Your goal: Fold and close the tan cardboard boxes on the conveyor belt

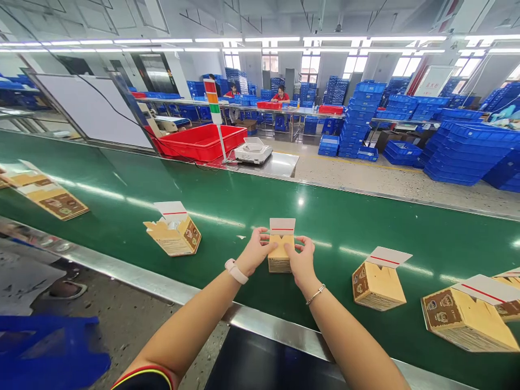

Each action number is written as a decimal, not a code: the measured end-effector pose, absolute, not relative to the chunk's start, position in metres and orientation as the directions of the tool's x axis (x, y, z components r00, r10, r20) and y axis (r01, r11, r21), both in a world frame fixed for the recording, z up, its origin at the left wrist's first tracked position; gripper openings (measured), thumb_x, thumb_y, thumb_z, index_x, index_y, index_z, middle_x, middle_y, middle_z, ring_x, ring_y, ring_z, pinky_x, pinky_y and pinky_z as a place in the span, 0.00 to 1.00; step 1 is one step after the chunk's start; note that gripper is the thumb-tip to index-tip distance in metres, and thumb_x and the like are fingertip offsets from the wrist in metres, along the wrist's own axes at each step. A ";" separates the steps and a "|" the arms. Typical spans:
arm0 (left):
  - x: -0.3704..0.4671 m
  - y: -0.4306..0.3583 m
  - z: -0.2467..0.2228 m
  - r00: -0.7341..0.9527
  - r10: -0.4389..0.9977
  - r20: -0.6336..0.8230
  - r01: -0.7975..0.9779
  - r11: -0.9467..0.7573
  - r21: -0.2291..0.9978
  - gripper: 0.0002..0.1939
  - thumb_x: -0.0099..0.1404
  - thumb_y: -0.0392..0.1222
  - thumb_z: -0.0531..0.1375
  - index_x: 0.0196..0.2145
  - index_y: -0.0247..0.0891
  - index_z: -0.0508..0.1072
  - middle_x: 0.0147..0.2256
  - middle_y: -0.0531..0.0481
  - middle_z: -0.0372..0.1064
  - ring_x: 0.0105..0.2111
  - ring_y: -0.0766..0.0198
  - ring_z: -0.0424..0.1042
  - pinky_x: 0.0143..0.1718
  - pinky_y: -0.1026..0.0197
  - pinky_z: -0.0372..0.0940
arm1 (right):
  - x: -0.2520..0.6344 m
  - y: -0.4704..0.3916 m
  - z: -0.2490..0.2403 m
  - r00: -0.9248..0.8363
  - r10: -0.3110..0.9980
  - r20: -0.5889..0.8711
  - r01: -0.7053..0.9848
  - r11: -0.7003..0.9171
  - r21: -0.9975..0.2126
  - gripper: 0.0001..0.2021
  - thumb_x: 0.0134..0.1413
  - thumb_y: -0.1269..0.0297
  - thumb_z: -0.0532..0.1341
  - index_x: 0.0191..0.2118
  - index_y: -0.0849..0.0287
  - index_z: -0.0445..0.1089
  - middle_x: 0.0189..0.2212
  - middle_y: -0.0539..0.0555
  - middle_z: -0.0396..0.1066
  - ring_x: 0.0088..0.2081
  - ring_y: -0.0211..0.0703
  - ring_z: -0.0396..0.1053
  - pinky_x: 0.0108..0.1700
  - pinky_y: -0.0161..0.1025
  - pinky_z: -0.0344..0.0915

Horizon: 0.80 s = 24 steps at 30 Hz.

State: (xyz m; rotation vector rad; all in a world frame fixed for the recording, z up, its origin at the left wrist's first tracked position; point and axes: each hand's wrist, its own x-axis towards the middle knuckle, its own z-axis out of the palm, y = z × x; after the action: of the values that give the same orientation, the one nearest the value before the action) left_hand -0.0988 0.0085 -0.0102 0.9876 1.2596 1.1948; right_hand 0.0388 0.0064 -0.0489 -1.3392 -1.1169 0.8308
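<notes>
Between my two hands a small yellow carton (280, 264) stands on the green conveyor belt (227, 184). Its white top flap with a red stripe points up at the back. My left hand (259, 250) grips the carton's left side, thumb on top. From the right side my right hand (303, 257) holds it the same way, its thumb pressing near the notch in the top. To the left sits another carton (173, 238) with its flaps raised and something clear or whitish inside. On the right stands a carton (379, 284) with its top folded in and its white flap up.
More cartons (467, 317) stand at the far right, and flattened ones (52, 197) lie at the far left. Beyond the belt are a red bin (203, 143), a white scale (254, 151) and a signal light (213, 103). Stacked blue crates (359, 119) and people sit further back.
</notes>
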 end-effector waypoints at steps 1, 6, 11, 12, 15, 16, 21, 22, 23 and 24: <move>-0.095 0.010 -0.009 -0.006 0.975 -0.223 -0.138 0.220 0.966 0.26 0.48 0.34 0.66 0.44 0.39 0.60 0.37 0.49 0.68 0.35 0.61 0.71 0.42 0.54 0.67 | 0.040 0.007 -0.050 0.315 0.945 0.093 0.130 0.055 -0.990 0.18 0.41 0.56 0.63 0.40 0.56 0.64 0.44 0.57 0.58 0.44 0.50 0.65 0.44 0.47 0.69; -0.071 0.016 -0.004 0.103 0.953 -0.284 -0.157 0.298 0.942 0.21 0.48 0.29 0.63 0.41 0.35 0.63 0.33 0.46 0.69 0.32 0.60 0.71 0.41 0.52 0.67 | 0.052 0.013 -0.045 0.333 0.943 -0.023 0.111 -0.063 -0.992 0.20 0.37 0.62 0.61 0.42 0.56 0.64 0.45 0.58 0.58 0.41 0.51 0.67 0.44 0.51 0.71; -0.081 0.001 -0.009 -0.146 0.989 0.016 -0.079 -0.028 0.996 0.22 0.52 0.38 0.65 0.44 0.38 0.63 0.44 0.43 0.67 0.45 0.56 0.68 0.51 0.51 0.62 | 0.068 -0.009 -0.032 0.424 0.887 0.185 0.223 0.096 -0.970 0.23 0.45 0.54 0.60 0.48 0.56 0.59 0.50 0.61 0.54 0.53 0.58 0.59 0.58 0.60 0.58; -0.094 -0.005 -0.013 -0.293 0.939 0.183 0.022 -0.185 0.983 0.23 0.53 0.42 0.64 0.45 0.39 0.62 0.46 0.42 0.65 0.48 0.54 0.66 0.52 0.50 0.61 | 0.069 -0.018 -0.031 0.427 0.834 0.350 0.313 0.227 -0.922 0.24 0.48 0.54 0.60 0.49 0.56 0.57 0.51 0.62 0.53 0.56 0.59 0.56 0.59 0.62 0.54; -0.147 -0.020 -0.027 -0.617 0.499 0.609 0.452 -0.409 0.793 0.35 0.47 0.51 0.68 0.48 0.39 0.58 0.52 0.39 0.58 0.56 0.47 0.59 0.57 0.44 0.55 | 0.064 -0.044 -0.029 0.207 0.542 0.814 0.539 0.631 -0.558 0.22 0.54 0.59 0.59 0.53 0.54 0.54 0.53 0.62 0.51 0.59 0.60 0.52 0.58 0.64 0.54; -0.167 -0.023 -0.031 -0.658 0.374 0.653 0.544 -0.364 0.756 0.41 0.43 0.52 0.69 0.50 0.38 0.56 0.54 0.37 0.54 0.59 0.44 0.55 0.60 0.42 0.52 | 0.058 -0.051 -0.028 0.102 0.471 0.876 0.537 0.715 -0.447 0.22 0.54 0.61 0.59 0.53 0.54 0.53 0.54 0.61 0.50 0.59 0.60 0.52 0.57 0.63 0.57; -0.227 -0.017 -0.039 -0.791 0.392 0.469 0.485 -0.063 0.872 0.50 0.37 0.52 0.71 0.55 0.37 0.54 0.58 0.33 0.51 0.61 0.40 0.52 0.62 0.39 0.49 | 0.011 -0.048 -0.032 -0.297 0.473 0.829 0.304 0.870 -0.388 0.24 0.56 0.65 0.56 0.58 0.54 0.51 0.54 0.62 0.54 0.58 0.56 0.57 0.55 0.57 0.64; -0.230 -0.014 -0.039 -0.787 0.453 0.419 0.445 -0.053 0.894 0.47 0.37 0.51 0.70 0.53 0.37 0.56 0.56 0.35 0.55 0.58 0.42 0.58 0.60 0.40 0.53 | -0.001 -0.041 -0.034 -0.348 0.499 0.794 0.276 0.864 -0.422 0.24 0.57 0.65 0.55 0.59 0.54 0.50 0.55 0.63 0.54 0.58 0.55 0.57 0.56 0.56 0.63; -0.229 -0.011 -0.040 -0.773 0.508 0.380 0.411 -0.056 0.910 0.43 0.38 0.51 0.70 0.51 0.38 0.58 0.52 0.38 0.60 0.53 0.45 0.64 0.57 0.42 0.58 | -0.012 -0.033 -0.036 -0.380 0.525 0.762 0.263 0.851 -0.455 0.25 0.57 0.65 0.55 0.59 0.55 0.50 0.56 0.63 0.55 0.59 0.55 0.57 0.57 0.56 0.63; -0.226 -0.010 -0.042 -0.754 0.553 0.355 0.384 -0.068 0.921 0.40 0.39 0.50 0.69 0.48 0.38 0.60 0.48 0.41 0.63 0.48 0.48 0.68 0.54 0.44 0.61 | -0.022 -0.025 -0.038 -0.393 0.551 0.736 0.260 0.834 -0.486 0.26 0.57 0.64 0.55 0.60 0.55 0.49 0.57 0.64 0.55 0.60 0.55 0.56 0.58 0.57 0.62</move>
State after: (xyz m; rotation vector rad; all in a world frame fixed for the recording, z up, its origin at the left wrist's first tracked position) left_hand -0.2263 -0.0095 -0.0420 1.0397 2.0504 1.9437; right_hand -0.0221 -0.0252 -0.0377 -0.5990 -1.9932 0.3588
